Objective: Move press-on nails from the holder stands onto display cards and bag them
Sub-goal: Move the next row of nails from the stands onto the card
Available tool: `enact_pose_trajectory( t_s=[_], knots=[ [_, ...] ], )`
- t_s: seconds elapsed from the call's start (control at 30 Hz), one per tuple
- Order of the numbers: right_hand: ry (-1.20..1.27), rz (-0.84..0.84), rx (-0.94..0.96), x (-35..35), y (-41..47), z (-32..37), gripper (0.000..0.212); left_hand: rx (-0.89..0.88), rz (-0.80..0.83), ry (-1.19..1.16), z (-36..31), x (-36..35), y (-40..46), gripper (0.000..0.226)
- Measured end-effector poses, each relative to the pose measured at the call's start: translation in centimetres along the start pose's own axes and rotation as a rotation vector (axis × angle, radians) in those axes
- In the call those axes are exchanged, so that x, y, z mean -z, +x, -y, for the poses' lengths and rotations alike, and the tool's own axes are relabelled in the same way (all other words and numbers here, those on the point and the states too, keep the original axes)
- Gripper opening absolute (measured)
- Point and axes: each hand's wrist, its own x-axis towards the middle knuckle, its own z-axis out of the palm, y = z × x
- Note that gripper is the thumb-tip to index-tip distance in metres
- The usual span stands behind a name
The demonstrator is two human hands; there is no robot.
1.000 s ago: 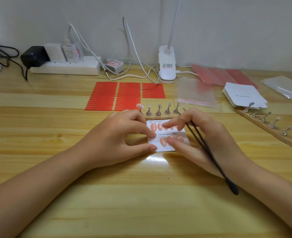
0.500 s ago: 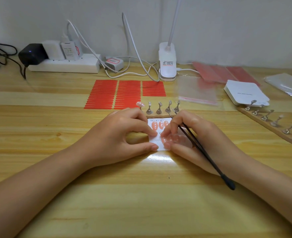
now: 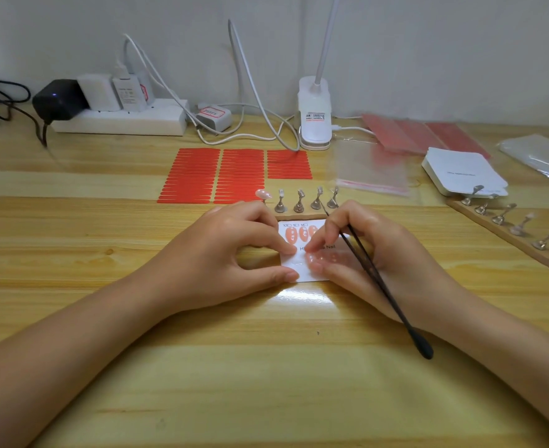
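A white display card [image 3: 290, 262] lies on the wooden table between my hands, with orange-pink press-on nails [image 3: 300, 234] stuck along its top row and more under my right fingers. My left hand [image 3: 234, 247] pins the card's left edge with curled forefinger and thumb. My right hand [image 3: 366, 253] holds black tweezers [image 3: 389, 292] across its palm while its fingertips press a nail on the lower row. Just behind the card stands a row of metal holder stands [image 3: 299, 203]; one pink nail [image 3: 261, 194] remains on the leftmost stand.
Red adhesive strip sheets [image 3: 215, 174] lie behind the stands. A clear bag [image 3: 370, 169], a stack of white cards [image 3: 460, 171] and a second wooden holder rack [image 3: 509, 227] sit to the right. A power strip [image 3: 121, 119], cables and a clip lamp [image 3: 315, 121] line the wall.
My right fingertips slid left along the card's lower row of nails. The left hand has kept its hold on the card.
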Motion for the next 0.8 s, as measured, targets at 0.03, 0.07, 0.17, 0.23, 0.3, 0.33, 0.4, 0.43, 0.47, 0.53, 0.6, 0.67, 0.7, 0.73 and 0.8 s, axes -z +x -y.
enact_pose_trajectory(
  t_s=[0.03, 0.07, 0.17, 0.23, 0.3, 0.33, 0.4, 0.43, 0.47, 0.53, 0.6, 0.67, 0.7, 0.73, 0.8],
  knots=[
    [-0.005, 0.000, -0.001, 0.0, 0.0, 0.0, 0.034, -0.002, 0.000, 0.001, 0.0, 0.0, 0.0, 0.038],
    [-0.002, 0.003, -0.004, -0.1, 0.0, 0.0, 0.034, -0.001, 0.000, 0.000, 0.0, 0.0, 0.0, 0.038],
    [0.018, 0.006, -0.013, -0.1, 0.0, 0.1, 0.032, 0.000, 0.001, -0.003, 0.0, 0.0, 0.0, 0.038],
    [0.034, 0.017, -0.018, 0.0, -0.1, 0.2, 0.031, 0.002, 0.003, -0.003, 0.0, 0.0, 0.0, 0.038],
    [0.053, 0.030, -0.027, 0.0, -0.1, 0.3, 0.031, 0.003, 0.002, -0.001, 0.0, 0.0, 0.0, 0.038],
    [0.056, 0.033, -0.029, 0.0, 0.0, 0.3, 0.030, 0.004, 0.001, -0.001, 0.0, 0.0, 0.0, 0.038],
    [0.045, 0.031, -0.029, 0.0, 0.0, 0.3, 0.028, 0.006, 0.001, -0.002, 0.0, 0.0, 0.0, 0.039],
    [0.028, 0.026, -0.026, 0.1, -0.1, 0.4, 0.028, 0.005, 0.001, -0.003, 0.0, 0.0, 0.0, 0.039],
    [-0.001, 0.017, -0.022, 0.1, -0.1, 0.5, 0.028, 0.004, 0.001, -0.004, -0.1, 0.0, 0.0, 0.039],
    [-0.080, -0.015, -0.008, 0.1, -0.2, 0.6, 0.027, 0.004, 0.004, -0.005, -0.1, 0.0, 0.0, 0.039],
    [-0.072, -0.053, -0.006, 0.1, -0.2, 0.8, 0.025, 0.003, 0.004, -0.006, -0.1, 0.0, 0.0, 0.039],
    [-0.060, -0.140, 0.037, 0.0, -0.3, 0.9, 0.016, 0.009, 0.003, -0.006, 0.0, 0.0, 0.0, 0.039],
    [-0.071, -0.199, 0.064, 0.1, -0.4, 0.9, 0.014, 0.013, 0.003, -0.005, 0.0, 0.0, 0.0, 0.039],
    [-0.051, -0.249, 0.072, 0.2, -0.5, 0.9, 0.020, 0.019, 0.004, -0.005, 0.0, 0.0, -0.1, 0.039],
    [0.086, -0.267, 0.002, 0.7, -0.7, 1.1, 0.044, 0.023, 0.008, -0.002, 0.0, 0.0, -0.1, 0.038]
  ],
)
